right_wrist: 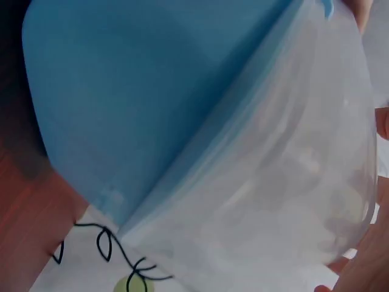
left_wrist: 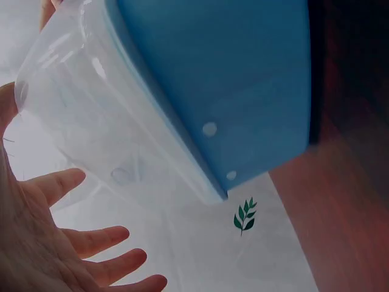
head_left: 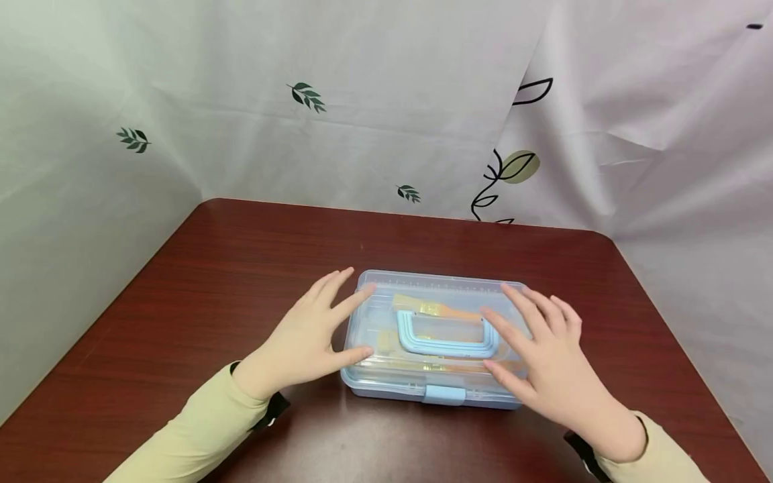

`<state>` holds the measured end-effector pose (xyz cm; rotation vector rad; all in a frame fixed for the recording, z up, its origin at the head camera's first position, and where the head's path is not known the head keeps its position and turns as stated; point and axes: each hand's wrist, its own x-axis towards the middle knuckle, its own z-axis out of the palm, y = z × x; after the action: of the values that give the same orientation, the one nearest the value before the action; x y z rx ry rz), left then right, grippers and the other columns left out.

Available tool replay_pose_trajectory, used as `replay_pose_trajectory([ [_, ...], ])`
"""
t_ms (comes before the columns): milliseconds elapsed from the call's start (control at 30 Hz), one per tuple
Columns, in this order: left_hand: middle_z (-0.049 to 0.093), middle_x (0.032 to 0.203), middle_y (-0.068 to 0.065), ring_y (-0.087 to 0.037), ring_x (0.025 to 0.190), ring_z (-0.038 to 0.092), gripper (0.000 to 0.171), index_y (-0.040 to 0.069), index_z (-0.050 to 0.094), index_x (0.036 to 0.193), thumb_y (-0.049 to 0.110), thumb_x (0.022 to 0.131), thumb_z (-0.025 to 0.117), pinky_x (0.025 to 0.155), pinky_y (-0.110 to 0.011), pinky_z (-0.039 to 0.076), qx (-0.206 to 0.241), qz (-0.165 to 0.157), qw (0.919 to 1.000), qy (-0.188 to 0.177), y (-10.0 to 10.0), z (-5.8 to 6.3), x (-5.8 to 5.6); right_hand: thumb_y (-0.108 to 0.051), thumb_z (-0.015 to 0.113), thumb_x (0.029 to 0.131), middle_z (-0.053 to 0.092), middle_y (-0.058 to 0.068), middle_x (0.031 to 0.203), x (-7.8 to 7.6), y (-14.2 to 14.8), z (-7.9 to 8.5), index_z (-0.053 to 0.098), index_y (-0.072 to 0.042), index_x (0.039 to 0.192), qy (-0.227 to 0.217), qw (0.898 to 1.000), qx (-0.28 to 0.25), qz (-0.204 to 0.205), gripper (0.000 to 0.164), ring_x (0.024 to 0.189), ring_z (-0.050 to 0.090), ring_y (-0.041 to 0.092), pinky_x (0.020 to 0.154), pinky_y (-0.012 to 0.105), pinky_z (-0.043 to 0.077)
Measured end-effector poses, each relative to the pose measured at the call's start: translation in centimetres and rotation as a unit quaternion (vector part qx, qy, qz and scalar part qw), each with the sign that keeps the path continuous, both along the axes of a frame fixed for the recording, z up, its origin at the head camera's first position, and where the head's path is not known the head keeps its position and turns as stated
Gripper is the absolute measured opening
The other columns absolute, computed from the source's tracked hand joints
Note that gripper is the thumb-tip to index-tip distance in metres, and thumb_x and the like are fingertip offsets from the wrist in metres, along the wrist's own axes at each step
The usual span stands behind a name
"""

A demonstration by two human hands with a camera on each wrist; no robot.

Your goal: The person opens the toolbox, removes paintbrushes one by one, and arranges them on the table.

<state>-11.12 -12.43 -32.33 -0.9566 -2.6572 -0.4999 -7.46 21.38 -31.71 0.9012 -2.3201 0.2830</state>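
A plastic case (head_left: pixel 386 394) with a clear lid, light blue base, blue handle (head_left: pixel 449 349) and front latch (head_left: pixel 445 395) sits closed on the table. Through its lid show several paintbrushes, the uppermost brush (head_left: pixel 431 308) with pale bristles and an orange handle. At the case's left end my left hand (head_left: pixel 302 339) is spread, fingers straight, thumb by the lid's edge. Over the right end my right hand (head_left: pixel 552 365) spreads likewise, its fingertips at the lid. Neither hand grips anything. The wrist views show the blue side wall (left_wrist: pixel 231 79) and clear lid (right_wrist: pixel 273 182) close up.
The dark red-brown table (head_left: pixel 199 322) has rounded far corners. Behind it and along both sides hangs a pale curtain (head_left: pixel 362 147) printed with leaves. Dark bands circle both wrists beside the light sleeves (head_left: pixel 199 422).
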Motion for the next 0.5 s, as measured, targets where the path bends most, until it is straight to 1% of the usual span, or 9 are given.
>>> replay_pose_trajectory([
  [100, 0.032, 0.148, -0.017, -0.037, 0.135, 0.033, 0.073, 0.02, 0.046, 0.141, 0.053, 0.08, 0.067, 0.103, -0.053, 0.038, 0.009, -0.012, 0.9999, -0.004, 0.2, -0.2, 0.2, -0.049, 0.037, 0.097, 0.047, 0.022, 0.132, 0.2, -0.8, -0.2, 0.059, -0.011, 0.122, 0.027, 0.999, 0.0, 0.047, 0.05, 0.116, 0.039, 0.042, 0.089, 0.06, 0.022],
  [200, 0.033, 0.148, -0.016, -0.033, 0.134, 0.034, 0.067, 0.019, 0.051, 0.137, 0.055, 0.082, 0.064, 0.101, -0.051, 0.04, 0.017, -0.027, 0.9995, 0.005, 0.3, -0.3, 0.3, -0.043, 0.039, 0.097, 0.05, 0.022, 0.129, 0.4, -1.4, -0.5, 0.062, -0.01, 0.119, 0.053, 0.994, 0.002, 0.091, 0.045, 0.111, 0.043, 0.04, 0.084, 0.055, 0.024],
  [367, 0.034, 0.148, -0.015, -0.031, 0.133, 0.036, 0.062, 0.018, 0.055, 0.133, 0.057, 0.084, 0.06, 0.101, -0.049, 0.041, 0.028, -0.048, 0.9983, 0.018, 0.3, -0.6, 0.3, -0.038, 0.04, 0.097, 0.054, 0.02, 0.126, 0.7, -2.1, -1.2, 0.064, -0.012, 0.115, 0.083, 0.987, 0.032, 0.132, 0.04, 0.109, 0.047, 0.034, 0.082, 0.051, 0.027],
  [433, 0.034, 0.148, -0.014, -0.03, 0.133, 0.037, 0.062, 0.019, 0.055, 0.133, 0.057, 0.084, 0.061, 0.099, -0.049, 0.042, 0.032, -0.05, 0.9982, 0.014, 0.3, -0.8, 0.4, -0.036, 0.041, 0.097, 0.056, 0.019, 0.124, 0.9, -2.3, -1.5, 0.065, -0.012, 0.113, 0.105, 0.983, 0.045, 0.144, 0.038, 0.106, 0.049, 0.031, 0.081, 0.049, 0.028],
  [500, 0.034, 0.148, -0.014, -0.03, 0.132, 0.038, 0.062, 0.02, 0.054, 0.134, 0.055, 0.084, 0.063, 0.097, -0.048, 0.045, 0.037, -0.047, 0.9982, 0.004, 0.3, -0.9, 0.4, -0.033, 0.043, 0.096, 0.058, 0.018, 0.12, 0.9, -2.5, -1.7, 0.065, -0.012, 0.11, 0.136, 0.977, 0.057, 0.156, 0.034, 0.101, 0.052, 0.028, 0.078, 0.048, 0.028],
])
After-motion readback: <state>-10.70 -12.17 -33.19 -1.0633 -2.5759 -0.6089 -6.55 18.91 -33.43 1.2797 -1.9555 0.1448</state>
